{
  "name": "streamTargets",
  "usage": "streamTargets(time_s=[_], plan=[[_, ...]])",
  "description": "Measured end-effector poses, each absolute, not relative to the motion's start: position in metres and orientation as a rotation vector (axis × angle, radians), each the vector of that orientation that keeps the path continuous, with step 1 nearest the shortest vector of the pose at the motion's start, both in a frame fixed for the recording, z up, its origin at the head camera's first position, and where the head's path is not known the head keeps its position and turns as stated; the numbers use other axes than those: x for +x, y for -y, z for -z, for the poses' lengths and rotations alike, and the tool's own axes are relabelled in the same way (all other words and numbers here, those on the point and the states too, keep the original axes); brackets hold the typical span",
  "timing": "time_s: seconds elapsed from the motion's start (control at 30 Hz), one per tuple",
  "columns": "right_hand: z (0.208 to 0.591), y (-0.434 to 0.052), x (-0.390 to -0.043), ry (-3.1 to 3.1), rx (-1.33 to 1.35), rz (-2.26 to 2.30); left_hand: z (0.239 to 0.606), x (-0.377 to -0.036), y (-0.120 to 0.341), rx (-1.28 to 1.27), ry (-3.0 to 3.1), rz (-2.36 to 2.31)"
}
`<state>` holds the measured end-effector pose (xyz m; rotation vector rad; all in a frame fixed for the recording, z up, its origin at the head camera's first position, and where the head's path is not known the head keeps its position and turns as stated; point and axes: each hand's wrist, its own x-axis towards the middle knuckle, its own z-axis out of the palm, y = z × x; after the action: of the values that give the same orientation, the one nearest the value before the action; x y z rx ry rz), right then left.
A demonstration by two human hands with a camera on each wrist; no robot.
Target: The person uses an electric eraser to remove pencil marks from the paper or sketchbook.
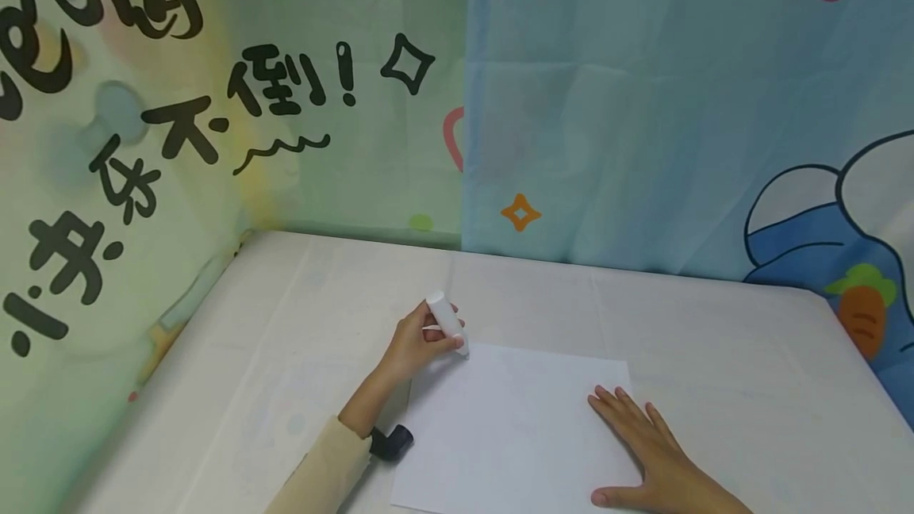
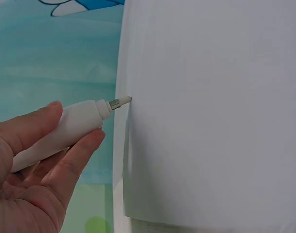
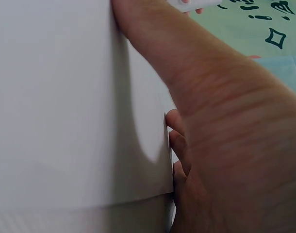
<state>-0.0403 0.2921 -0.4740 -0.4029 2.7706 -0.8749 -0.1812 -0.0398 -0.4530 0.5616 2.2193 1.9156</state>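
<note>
White, smooth, stout-barrelled pen slants at eleven o'clock on the flat, rectangular white paper sheet, pinched between the thumb and fingers of the bare left hand. At three o'clock, the bare right hand rests at the sheet's edge, fingers spread. Only the left wrist view shows the pen's metallic-grey neck and pale, narrow tip; only the head view shows the cream fabric sleeve and blocky black wrist device
</note>
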Motion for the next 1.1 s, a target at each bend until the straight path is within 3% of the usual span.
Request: streamTargets(time_s=[1.1], plan=[[0.4749,-0.2924,-0.0396,-2.797,-0.421,0.846,0.4533,-0.1807,0.0394,0.555,-2.217,-1.931]])
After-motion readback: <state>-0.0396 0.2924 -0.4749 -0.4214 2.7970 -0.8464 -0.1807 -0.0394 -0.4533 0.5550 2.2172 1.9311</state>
